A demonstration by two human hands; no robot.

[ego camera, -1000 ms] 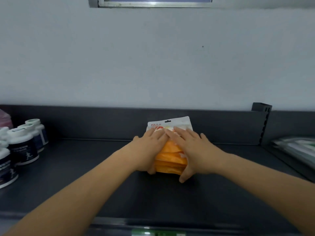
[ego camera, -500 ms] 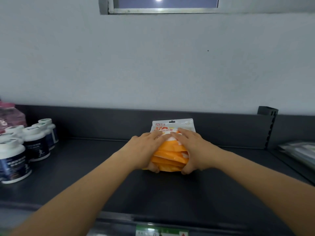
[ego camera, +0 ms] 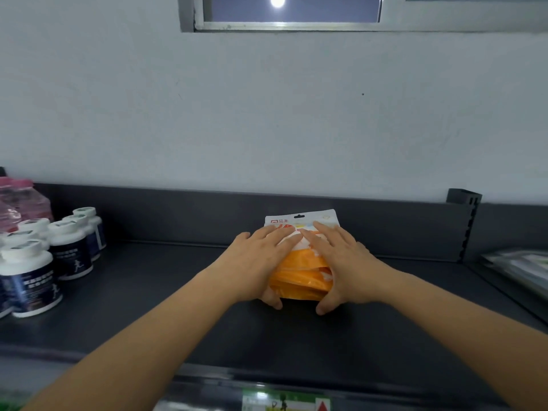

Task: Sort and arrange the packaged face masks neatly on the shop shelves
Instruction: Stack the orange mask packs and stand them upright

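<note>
Stack of packaged face masks (ego camera: 300, 272): orange packs piled flat, and the top one shows a white header with a hang hole and red print. It lies mid-shelf, towards the back, with its far edge near the low rear panel.

Left hand (ego camera: 257, 264): we see the fingers straight and close together, laid flat over the left half of the top pack, with the thumb down against the stack's near edge. Right hand (ego camera: 345, 258): the same on the right half, fingers flat and slightly spread, thumb at the near right corner. The fingertips of both hands nearly meet over the white header. Both thumbs reach down to the shelf surface.

Dark shelf (ego camera: 154, 295): matte deck. At its left end stand white-capped bottles (ego camera: 31, 275) with dark labels, in rows and well apart from the stack. Behind them we note pink-wrapped bottles (ego camera: 22, 200). In the next bay to the right lie flat packets (ego camera: 523, 266), blurred. A slotted upright (ego camera: 466, 203) divides the bays. A green price label (ego camera: 286, 401) sits on the front edge. A pale wall rises behind, with a window frame (ego camera: 189, 13) above.
</note>
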